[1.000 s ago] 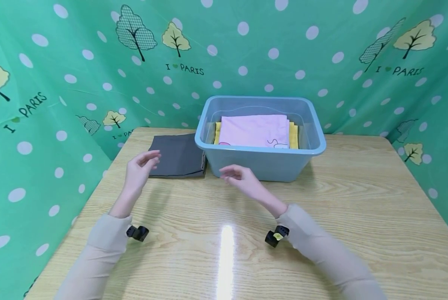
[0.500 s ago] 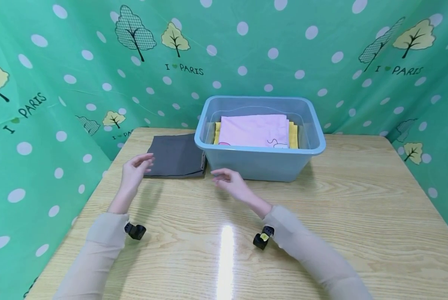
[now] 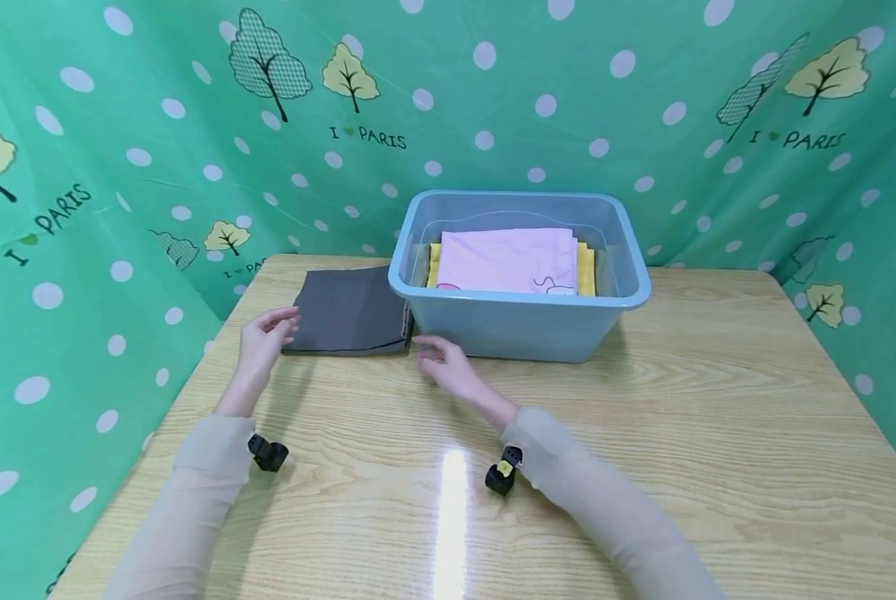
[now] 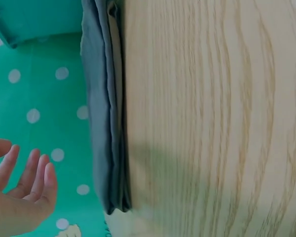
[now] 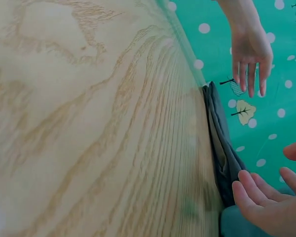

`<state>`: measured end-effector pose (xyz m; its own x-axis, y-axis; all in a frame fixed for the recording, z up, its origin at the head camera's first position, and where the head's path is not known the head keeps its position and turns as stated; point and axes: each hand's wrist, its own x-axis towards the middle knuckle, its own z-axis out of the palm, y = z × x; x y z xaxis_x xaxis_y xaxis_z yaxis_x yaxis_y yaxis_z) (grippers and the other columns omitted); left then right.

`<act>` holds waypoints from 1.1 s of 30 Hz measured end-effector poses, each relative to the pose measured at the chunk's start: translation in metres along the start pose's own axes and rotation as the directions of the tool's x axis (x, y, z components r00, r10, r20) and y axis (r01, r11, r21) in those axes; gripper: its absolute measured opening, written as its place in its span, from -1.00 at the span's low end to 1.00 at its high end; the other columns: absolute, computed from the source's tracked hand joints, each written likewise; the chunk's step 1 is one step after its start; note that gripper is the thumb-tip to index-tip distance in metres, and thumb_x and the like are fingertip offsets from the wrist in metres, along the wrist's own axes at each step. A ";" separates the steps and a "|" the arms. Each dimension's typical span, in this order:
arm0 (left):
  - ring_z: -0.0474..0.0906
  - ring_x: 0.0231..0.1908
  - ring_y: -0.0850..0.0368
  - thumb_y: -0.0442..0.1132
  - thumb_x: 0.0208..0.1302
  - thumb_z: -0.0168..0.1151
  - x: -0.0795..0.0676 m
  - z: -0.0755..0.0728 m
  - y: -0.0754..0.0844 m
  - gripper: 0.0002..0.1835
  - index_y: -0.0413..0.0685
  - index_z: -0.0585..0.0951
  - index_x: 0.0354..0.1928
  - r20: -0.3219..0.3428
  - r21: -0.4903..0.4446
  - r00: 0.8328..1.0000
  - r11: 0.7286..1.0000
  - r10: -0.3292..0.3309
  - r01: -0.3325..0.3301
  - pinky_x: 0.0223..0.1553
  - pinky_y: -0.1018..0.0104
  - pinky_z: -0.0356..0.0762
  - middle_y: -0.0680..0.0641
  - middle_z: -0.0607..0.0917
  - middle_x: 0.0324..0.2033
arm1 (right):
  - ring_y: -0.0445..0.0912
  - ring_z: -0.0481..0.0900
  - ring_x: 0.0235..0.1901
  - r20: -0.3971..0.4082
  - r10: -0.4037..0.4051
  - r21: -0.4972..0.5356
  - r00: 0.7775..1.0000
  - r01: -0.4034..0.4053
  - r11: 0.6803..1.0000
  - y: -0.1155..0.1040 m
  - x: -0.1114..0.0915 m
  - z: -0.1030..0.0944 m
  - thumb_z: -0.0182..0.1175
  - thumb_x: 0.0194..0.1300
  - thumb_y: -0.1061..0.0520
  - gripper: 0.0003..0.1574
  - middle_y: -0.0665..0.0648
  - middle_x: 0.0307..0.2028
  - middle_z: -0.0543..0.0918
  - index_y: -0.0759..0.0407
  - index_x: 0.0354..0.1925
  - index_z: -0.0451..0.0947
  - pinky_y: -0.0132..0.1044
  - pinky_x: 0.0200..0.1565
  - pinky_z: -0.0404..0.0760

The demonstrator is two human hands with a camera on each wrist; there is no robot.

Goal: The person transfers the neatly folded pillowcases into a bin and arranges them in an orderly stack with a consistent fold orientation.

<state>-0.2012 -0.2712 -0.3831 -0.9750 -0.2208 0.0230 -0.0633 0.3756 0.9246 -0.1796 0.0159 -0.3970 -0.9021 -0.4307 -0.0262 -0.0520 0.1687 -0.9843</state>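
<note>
A folded dark grey cloth (image 3: 346, 312) lies flat on the table, left of the blue plastic bin. My left hand (image 3: 260, 346) hovers at the cloth's left edge, with relaxed, slightly bent fingers and nothing held. In the left wrist view the left hand (image 4: 24, 192) appears apart from the stacked folds of the cloth (image 4: 106, 123). My right hand (image 3: 451, 367) is near the cloth's front right corner, in front of the bin, fingers loosely bent. From the right wrist view, I cannot tell whether the right hand (image 5: 281, 207) touches the cloth (image 5: 224, 143).
The blue bin (image 3: 523, 329) stands at the back of the wooden table (image 3: 718, 417). Inside it a folded pink cloth (image 3: 508, 258) rests on a yellow cloth (image 3: 586, 271). A green polka-dot curtain (image 3: 448, 100) hangs behind and along the sides.
Both hands have shifted left. The right hand has come from in front of the bin toward the cloth's right corner, and the left hand has drawn to its left edge. The cloth has stayed put.
</note>
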 end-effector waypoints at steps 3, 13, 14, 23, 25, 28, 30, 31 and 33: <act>0.47 -0.17 0.21 -0.20 0.33 -0.14 0.004 -0.001 -0.004 -0.58 -0.31 0.37 0.13 0.003 0.004 1.000 1.000 -0.009 0.009 -0.10 0.32 0.45 -0.02 0.55 -0.17 | 0.17 0.38 0.03 0.011 0.019 0.029 1.000 -0.019 0.999 0.011 0.010 0.004 -0.10 0.25 0.31 -0.43 0.44 0.07 0.36 0.33 0.24 0.15 -0.02 -0.05 0.44; 0.40 -0.04 0.09 -0.21 0.34 -0.19 0.016 0.001 -0.011 -0.58 -0.30 0.36 0.14 -0.009 0.037 1.000 0.999 -0.028 0.028 0.01 0.21 0.36 -0.31 0.44 0.03 | 0.14 0.29 0.12 -0.047 0.068 0.011 0.997 -0.067 0.998 0.024 0.026 0.020 -0.04 0.26 0.25 -0.35 0.34 0.18 0.24 0.19 0.30 0.07 -0.08 0.07 0.36; 0.39 -0.03 0.08 -0.21 0.33 -0.18 0.017 0.001 -0.011 -0.58 -0.30 0.36 0.14 -0.014 0.045 0.999 0.998 -0.031 0.031 0.02 0.20 0.35 -0.31 0.44 0.03 | 0.14 0.27 0.14 -0.055 0.073 0.015 0.996 -0.072 0.997 0.024 0.027 0.021 -0.04 0.26 0.24 -0.35 0.33 0.20 0.21 0.17 0.30 0.06 -0.07 0.09 0.33; 0.40 -0.07 0.14 -0.25 0.30 -0.12 0.030 0.001 -0.017 -0.61 -0.28 0.40 0.12 -0.063 0.105 0.996 0.992 -0.060 0.067 0.10 0.21 0.28 -0.26 0.45 0.05 | 0.16 0.19 0.19 -0.114 0.125 0.021 0.986 -0.123 0.992 0.026 0.038 0.033 -0.02 0.27 0.13 -0.28 0.30 0.28 0.08 0.08 0.34 -0.02 -0.08 0.14 0.27; 0.40 -0.05 0.08 -0.25 0.30 -0.12 0.033 0.001 -0.018 -0.61 -0.28 0.40 0.12 -0.065 0.121 0.996 0.990 -0.061 0.069 0.09 0.20 0.29 -0.26 0.45 0.05 | 0.15 0.20 0.19 -0.120 0.126 0.016 0.985 -0.125 0.992 0.027 0.040 0.034 -0.02 0.27 0.12 -0.27 0.28 0.29 0.06 0.07 0.34 -0.04 -0.08 0.14 0.27; 0.35 0.04 -0.03 -0.26 0.30 -0.12 0.035 0.001 -0.020 -0.61 -0.28 0.39 0.13 -0.061 0.133 0.996 0.988 -0.071 0.078 0.10 0.18 0.28 -0.25 0.43 0.07 | 0.13 0.23 0.17 -0.129 0.129 0.007 0.983 -0.129 0.992 0.026 0.043 0.036 -0.01 0.27 0.11 -0.25 0.24 0.30 0.04 0.05 0.35 -0.06 -0.10 0.13 0.28; 0.30 0.09 -0.08 -0.27 0.30 -0.11 0.037 0.001 -0.021 -0.60 -0.28 0.37 0.14 -0.056 0.131 0.995 0.987 -0.081 0.087 0.11 0.14 0.26 -0.26 0.40 0.09 | 0.11 0.25 0.16 -0.135 0.126 0.003 0.983 -0.127 0.992 0.026 0.045 0.037 -0.02 0.28 0.10 -0.24 0.23 0.30 0.05 0.06 0.35 -0.08 -0.11 0.12 0.29; 0.28 0.10 -0.09 -0.27 0.30 -0.11 0.037 0.001 -0.021 -0.60 -0.28 0.37 0.15 -0.054 0.129 0.995 0.987 -0.087 0.093 0.11 0.13 0.25 -0.26 0.39 0.10 | 0.10 0.26 0.15 -0.138 0.123 0.000 0.983 -0.124 0.992 0.025 0.046 0.038 -0.02 0.28 0.11 -0.24 0.22 0.30 0.05 0.07 0.35 -0.09 -0.12 0.12 0.29; 0.25 0.12 -0.11 -0.28 0.29 -0.10 0.039 0.000 -0.022 -0.59 -0.28 0.36 0.15 -0.051 0.128 0.994 0.987 -0.096 0.102 0.12 0.10 0.24 -0.27 0.37 0.12 | 0.07 0.24 0.16 -0.144 0.109 -0.001 0.984 -0.110 0.994 0.024 0.048 0.040 -0.02 0.27 0.11 -0.23 0.22 0.30 0.06 0.10 0.35 -0.11 -0.14 0.12 0.28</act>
<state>-0.2376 -0.2880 -0.4028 -0.9523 -0.3015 -0.0469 -0.1892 0.4630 0.8659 -0.2070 -0.0357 -0.4292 -0.9547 -0.2774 -0.1075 0.0471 0.2159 -0.9753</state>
